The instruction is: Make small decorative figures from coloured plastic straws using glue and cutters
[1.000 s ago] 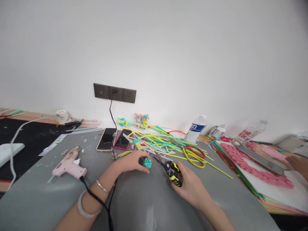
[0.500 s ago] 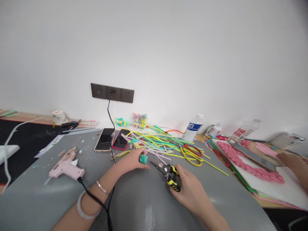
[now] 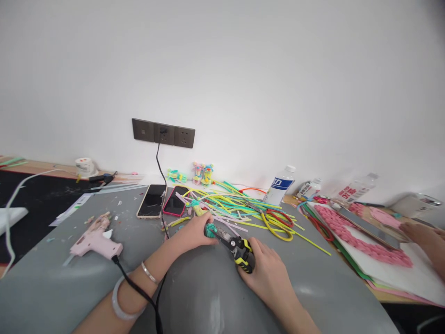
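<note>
Near the middle of the grey table, my left hand [image 3: 195, 232] pinches a small teal fuzzy piece [image 3: 210, 230] between thumb and fingers. My right hand [image 3: 264, 269] is wrapped round the black and yellow handles of a cutter [image 3: 243, 254]. The cutter's blades point left, and their tips are at the teal piece, overlapping it in view. Just behind my left hand lies a small yellow and teal figure [image 3: 197, 208]. Yellow, green and lilac fuzzy stems [image 3: 229, 204] are spread behind both hands.
A pink glue gun [image 3: 99, 241] lies at left, its black cable passing under my left forearm. Two phones [image 3: 152, 202], yellow-handled scissors [image 3: 278, 229] and a bottle [image 3: 279, 185] stand or lie behind. At right, a person's hand [image 3: 422, 236] is near a pink braided piece [image 3: 365, 241].
My right hand has moved the cutter left, bringing its blade tips from beside the teal piece onto it. My left hand has shifted slightly right, still holding the piece.
</note>
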{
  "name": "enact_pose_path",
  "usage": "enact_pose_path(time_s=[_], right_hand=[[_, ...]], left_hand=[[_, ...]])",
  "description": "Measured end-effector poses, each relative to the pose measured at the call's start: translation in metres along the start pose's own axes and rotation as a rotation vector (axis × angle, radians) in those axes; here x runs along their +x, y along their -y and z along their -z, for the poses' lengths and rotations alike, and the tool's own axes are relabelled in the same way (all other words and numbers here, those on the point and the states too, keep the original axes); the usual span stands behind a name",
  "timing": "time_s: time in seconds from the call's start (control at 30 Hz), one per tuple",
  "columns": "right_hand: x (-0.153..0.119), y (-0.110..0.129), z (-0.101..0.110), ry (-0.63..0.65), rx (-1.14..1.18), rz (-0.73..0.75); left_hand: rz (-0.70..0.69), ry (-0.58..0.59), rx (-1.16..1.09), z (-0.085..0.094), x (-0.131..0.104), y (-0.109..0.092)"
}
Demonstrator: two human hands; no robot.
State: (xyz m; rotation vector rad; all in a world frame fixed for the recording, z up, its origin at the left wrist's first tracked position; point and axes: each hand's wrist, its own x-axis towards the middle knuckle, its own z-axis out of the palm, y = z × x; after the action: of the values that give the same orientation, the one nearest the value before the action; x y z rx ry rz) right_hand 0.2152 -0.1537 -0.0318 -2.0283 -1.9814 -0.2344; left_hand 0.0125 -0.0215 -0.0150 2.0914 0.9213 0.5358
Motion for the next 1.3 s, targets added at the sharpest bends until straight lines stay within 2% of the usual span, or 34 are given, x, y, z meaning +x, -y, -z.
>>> enact_pose_path(time_s=[0.07,0.2,0.33,0.57,0.77,1.07,1.3], right_hand=[[0.0,-0.001,0.001,0.02,0.026,-0.012],[-0.001,-0.004,0.005,0.116,0.082,-0.055],[-0.004,-0.005,0.009,0.19,0.16,-0.101],[-0.006,-0.012,0.014,0.218,0.271,-0.174],[-0.003,-0.014,0.021,0.267,0.193,-0.16],[0.004,-0.004,0.017,0.294,0.119,-0.064],[0.006,-0.006,0.02,0.36,0.062,-0.1]], left_hand=[[0.004,0.049,-0.072,0.002,-0.001,0.001],[0.041,0.236,-0.274,0.008,-0.003,0.005],[0.056,0.305,-0.329,0.012,-0.003,0.007],[0.045,0.251,-0.224,0.012,-0.002,0.005],[-0.003,0.221,-0.171,0.011,-0.001,0.004],[-0.016,0.211,-0.117,0.011,0.0,0.002],[-0.019,0.191,-0.101,0.01,0.0,0.002]])
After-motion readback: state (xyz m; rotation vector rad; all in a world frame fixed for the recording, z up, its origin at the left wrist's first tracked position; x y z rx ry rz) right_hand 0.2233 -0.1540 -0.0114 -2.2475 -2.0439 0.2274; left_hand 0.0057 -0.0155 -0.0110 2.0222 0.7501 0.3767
